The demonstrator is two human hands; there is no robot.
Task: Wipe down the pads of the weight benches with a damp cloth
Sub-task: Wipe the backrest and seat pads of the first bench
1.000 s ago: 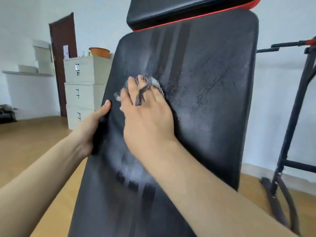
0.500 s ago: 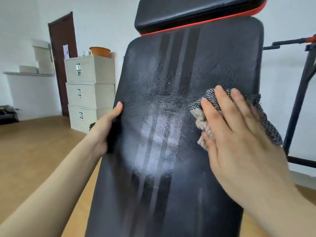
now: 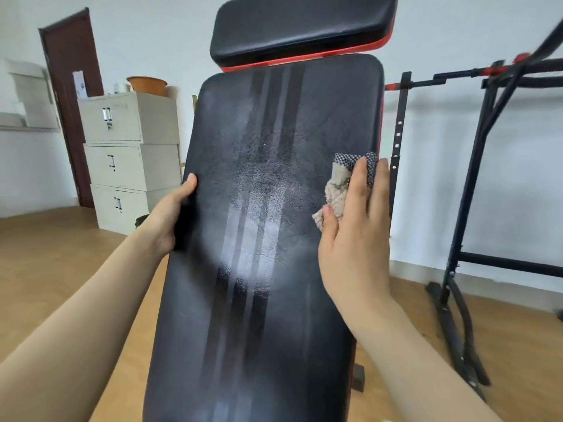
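Observation:
A long black bench pad (image 3: 259, 239) with dark stripes slopes up in front of me, and a smaller black headrest pad (image 3: 301, 28) with red trim sits above it. My right hand (image 3: 355, 236) presses a beige and checked cloth (image 3: 338, 190) flat against the pad's right edge, fingers straight. My left hand (image 3: 170, 214) grips the pad's left edge, thumb on the front face and fingers hidden behind it.
Stacked beige drawer cabinets (image 3: 131, 159) stand at the left with an orange basin (image 3: 147, 84) on top, beside a dark brown door (image 3: 71, 95). A black metal rack (image 3: 475, 190) stands to the right on the wooden floor (image 3: 45, 257).
My right hand has swept the cloth from the pad's left-centre across to its right edge. My view has pulled back, showing more of the pad. The left hand keeps its hold.

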